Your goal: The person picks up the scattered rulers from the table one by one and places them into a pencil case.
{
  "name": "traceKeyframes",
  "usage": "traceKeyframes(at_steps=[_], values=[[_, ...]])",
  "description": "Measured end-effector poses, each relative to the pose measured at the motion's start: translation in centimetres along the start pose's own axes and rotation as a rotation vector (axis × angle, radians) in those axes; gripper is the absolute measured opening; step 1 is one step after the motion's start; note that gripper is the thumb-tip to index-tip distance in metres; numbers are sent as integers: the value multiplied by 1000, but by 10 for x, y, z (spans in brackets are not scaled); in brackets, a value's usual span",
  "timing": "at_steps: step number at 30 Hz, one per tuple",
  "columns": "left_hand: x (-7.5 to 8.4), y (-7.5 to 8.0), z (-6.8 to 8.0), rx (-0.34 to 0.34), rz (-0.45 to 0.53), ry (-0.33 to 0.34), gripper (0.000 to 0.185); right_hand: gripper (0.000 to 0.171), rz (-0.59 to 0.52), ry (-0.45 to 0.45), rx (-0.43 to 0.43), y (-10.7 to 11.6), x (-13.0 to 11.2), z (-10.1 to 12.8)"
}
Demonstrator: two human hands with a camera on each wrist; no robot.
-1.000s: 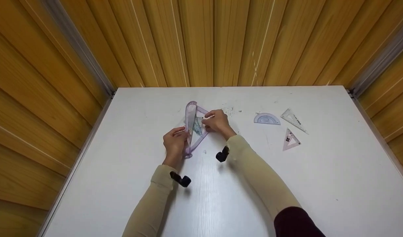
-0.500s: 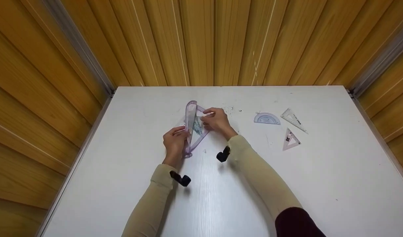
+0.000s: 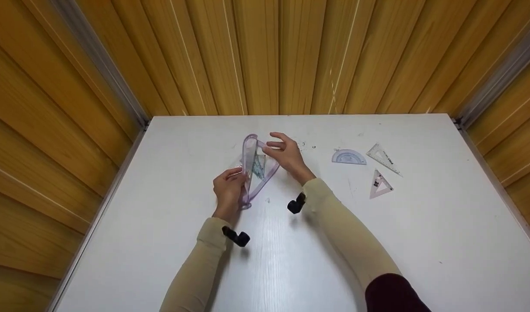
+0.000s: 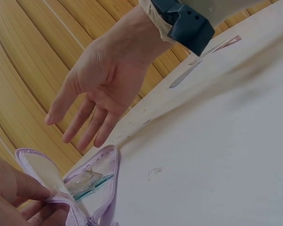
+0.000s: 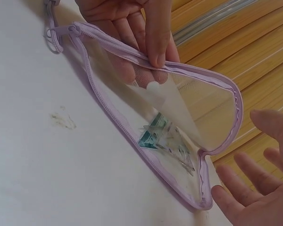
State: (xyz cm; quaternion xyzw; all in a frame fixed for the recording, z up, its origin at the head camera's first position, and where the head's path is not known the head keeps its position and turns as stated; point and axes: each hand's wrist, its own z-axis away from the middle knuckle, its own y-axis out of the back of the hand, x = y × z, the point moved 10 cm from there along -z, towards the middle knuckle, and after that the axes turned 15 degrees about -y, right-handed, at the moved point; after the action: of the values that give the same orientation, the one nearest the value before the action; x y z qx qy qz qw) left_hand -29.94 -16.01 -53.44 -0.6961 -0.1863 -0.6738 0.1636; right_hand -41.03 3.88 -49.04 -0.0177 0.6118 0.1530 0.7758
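A person's left hand (image 3: 228,189) pinches the upper edge of a clear purple-trimmed zip pouch (image 3: 253,169), thumb on the inner face and fingers curled behind it, holding the mouth open. The right hand (image 3: 286,154) hovers just beyond the pouch's far end, palm turned toward it, fingers straight and spread, touching nothing. Both forearms, in beige sleeves, reach forward toward the pouch, each wrist carrying a dark strapped camera, the left arm nearly straight, the right angled inward.
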Motion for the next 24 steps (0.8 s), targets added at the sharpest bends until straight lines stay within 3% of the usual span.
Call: traceKeyframes(at_steps=[6,10,15,24], values=[[-1,0,0,-11,25,2,19,78,-17,41,-18,6,-1,-1],[-1,0,0,-18,37,-8,20,89,35,82,-6,16,-4,-1],[0,1,0,-19,32,-1,18,97,148,100,67,37,-5,1],[0,2,-1,-24,26,18,19,98,257,77,153,82,-1,8]])
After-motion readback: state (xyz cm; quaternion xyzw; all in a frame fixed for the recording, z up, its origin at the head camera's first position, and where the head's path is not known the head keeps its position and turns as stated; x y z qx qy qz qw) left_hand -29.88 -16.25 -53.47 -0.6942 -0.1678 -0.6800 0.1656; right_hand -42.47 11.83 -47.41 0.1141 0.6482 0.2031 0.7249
